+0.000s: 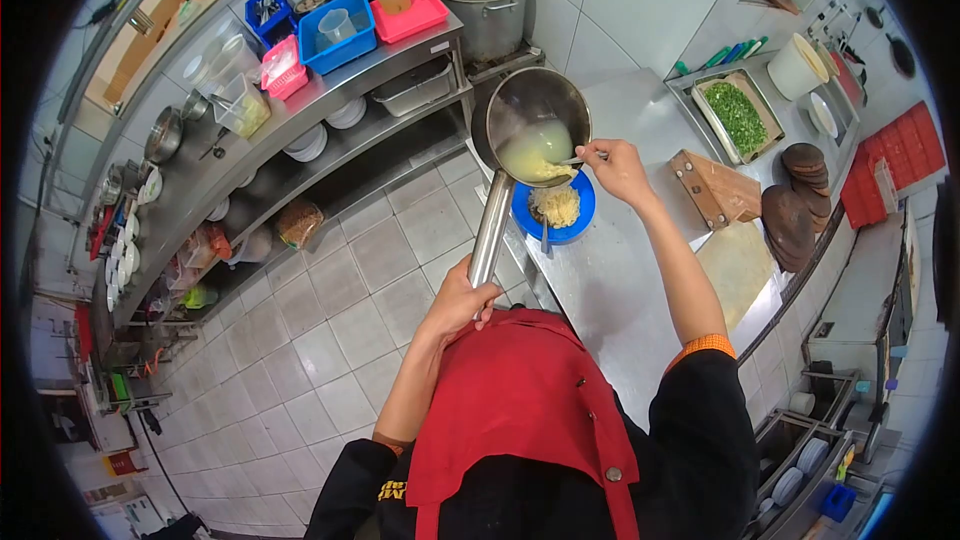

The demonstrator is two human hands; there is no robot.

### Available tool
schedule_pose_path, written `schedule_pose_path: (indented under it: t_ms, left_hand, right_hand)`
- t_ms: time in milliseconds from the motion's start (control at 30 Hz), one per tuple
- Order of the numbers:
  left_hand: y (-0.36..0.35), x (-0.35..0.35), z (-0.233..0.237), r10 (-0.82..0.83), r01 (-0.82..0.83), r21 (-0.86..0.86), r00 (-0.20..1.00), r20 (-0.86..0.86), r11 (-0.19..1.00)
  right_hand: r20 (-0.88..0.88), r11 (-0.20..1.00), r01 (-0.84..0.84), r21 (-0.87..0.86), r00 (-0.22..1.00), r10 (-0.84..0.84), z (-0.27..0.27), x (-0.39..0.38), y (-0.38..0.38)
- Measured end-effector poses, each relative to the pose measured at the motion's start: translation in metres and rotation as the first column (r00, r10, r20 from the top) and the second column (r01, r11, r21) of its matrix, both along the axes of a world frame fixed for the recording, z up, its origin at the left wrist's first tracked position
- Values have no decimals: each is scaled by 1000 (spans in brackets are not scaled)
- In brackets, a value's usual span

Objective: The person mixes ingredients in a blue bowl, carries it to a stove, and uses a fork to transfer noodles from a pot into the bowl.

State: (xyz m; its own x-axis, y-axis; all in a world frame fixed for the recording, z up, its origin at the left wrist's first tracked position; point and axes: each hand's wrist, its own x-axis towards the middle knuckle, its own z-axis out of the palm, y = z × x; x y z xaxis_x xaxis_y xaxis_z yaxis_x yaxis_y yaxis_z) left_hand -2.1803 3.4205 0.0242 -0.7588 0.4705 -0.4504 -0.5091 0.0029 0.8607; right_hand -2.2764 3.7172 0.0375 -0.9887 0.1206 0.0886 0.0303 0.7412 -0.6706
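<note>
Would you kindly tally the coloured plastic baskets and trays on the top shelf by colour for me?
Blue baskets: 2
Pink basket: 1
Red tray: 1
Total: 4

I am monitoring a person who is wearing a black long-sleeved jacket (715,460) with a red apron (520,400) lying over the chest; the apron is carrying a dark round snap (605,473) near its edge. The right sleeve (700,390) is showing an orange cuff band (705,345), while the left sleeve (345,475) is ending in a brownish band (385,440) and bearing yellow lettering (395,488). The left hand (460,300) and right hand (618,168) are showing bare.
</note>
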Motion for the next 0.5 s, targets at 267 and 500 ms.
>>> schedule_pose_path:
  t_ms: [267,500]
  left_hand:
    - [-1,-2,-2,15,-15,-4,1000,5,1000]
    - [-3,-4,-1,28,-28,0,1000,-3,1000]
  right_hand:
    - [36,975,11,-224,999,-3,-19,-1,6]
    - [165,901,59,-430,986,14,-8,4,8]
